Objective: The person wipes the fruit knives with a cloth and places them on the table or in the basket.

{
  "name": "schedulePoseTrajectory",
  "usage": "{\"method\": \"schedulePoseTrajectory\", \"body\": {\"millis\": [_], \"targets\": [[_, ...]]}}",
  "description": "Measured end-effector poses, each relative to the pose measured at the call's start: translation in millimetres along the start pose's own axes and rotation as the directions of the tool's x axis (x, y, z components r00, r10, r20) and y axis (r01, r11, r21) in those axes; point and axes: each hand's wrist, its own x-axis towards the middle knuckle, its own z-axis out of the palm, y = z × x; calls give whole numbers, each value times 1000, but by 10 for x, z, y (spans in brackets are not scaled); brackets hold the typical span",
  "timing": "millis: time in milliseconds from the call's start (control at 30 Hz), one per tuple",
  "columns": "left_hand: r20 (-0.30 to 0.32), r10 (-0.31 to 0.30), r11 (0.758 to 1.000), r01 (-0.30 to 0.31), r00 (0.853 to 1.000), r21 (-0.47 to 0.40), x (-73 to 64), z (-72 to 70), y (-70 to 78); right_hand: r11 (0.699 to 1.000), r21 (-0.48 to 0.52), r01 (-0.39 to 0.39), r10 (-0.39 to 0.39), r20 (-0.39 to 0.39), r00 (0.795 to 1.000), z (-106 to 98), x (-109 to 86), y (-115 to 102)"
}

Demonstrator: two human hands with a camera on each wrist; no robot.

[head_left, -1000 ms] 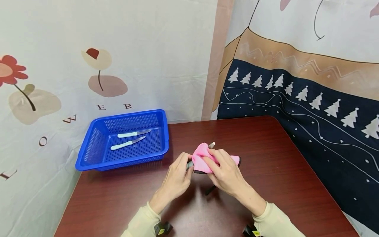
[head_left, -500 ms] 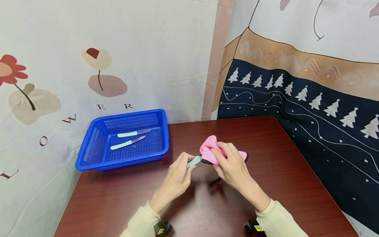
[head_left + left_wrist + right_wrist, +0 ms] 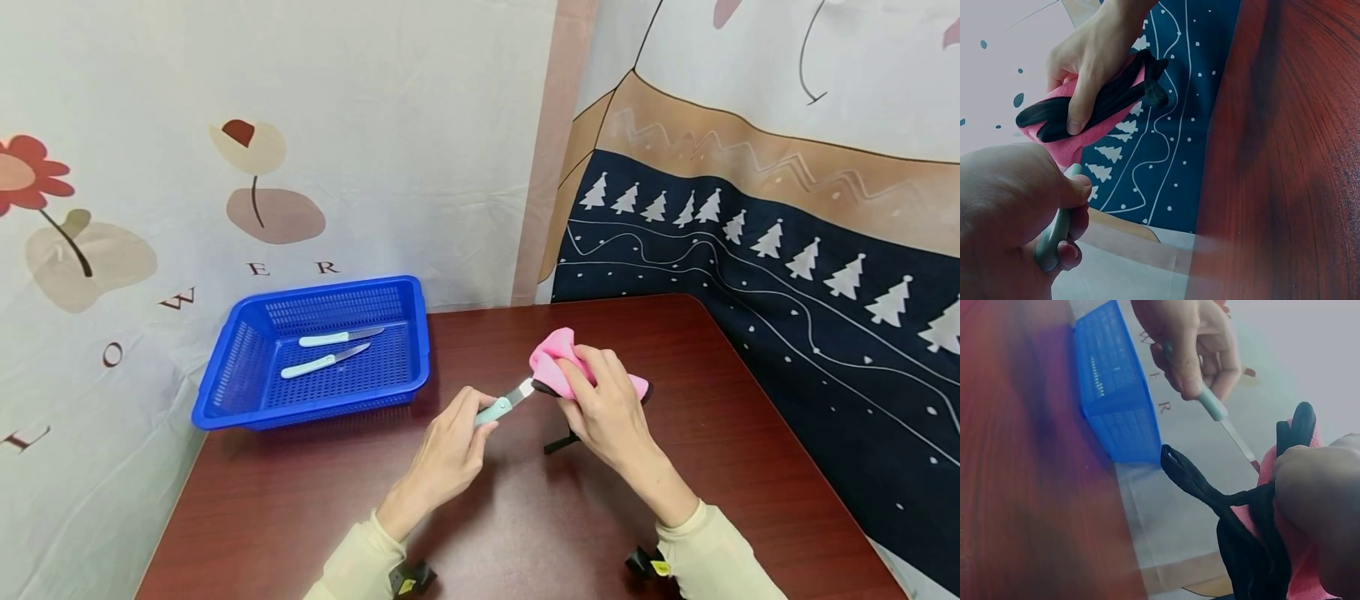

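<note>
Left hand [image 3: 450,450] curled round pale green handle of knife [image 3: 504,403], held above table [image 3: 315,500]. Blade tip buried in pink cloth [image 3: 558,367]. Right hand [image 3: 611,412] clenched on cloth, black trim and loop hanging beneath. Blue basket [image 3: 225,392] at far left of table, well apart from hands, with two more knives [image 3: 330,350] lying inside.

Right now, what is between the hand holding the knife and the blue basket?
Only bare tabletop. In the head view, nothing lies between the left hand, gripping the knife, and the blue basket.
</note>
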Motion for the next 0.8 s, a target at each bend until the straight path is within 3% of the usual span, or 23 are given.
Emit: {"method": "schedulePoseTrajectory", "body": {"millis": [267,467,800], "targets": [[-10,-14,1000,14,1000,5,7,11,-8,999,18,-36,37,-47,998,-36,-12,19],[-11,-17,1000,17,1000,12,16,6,-16,996,68,50,-44,-85,995,29,-33,-87],[-40,33,999,-32,999,12,25,8,-26,975,111,194,-193,-18,981,161,-104,-300]]}}
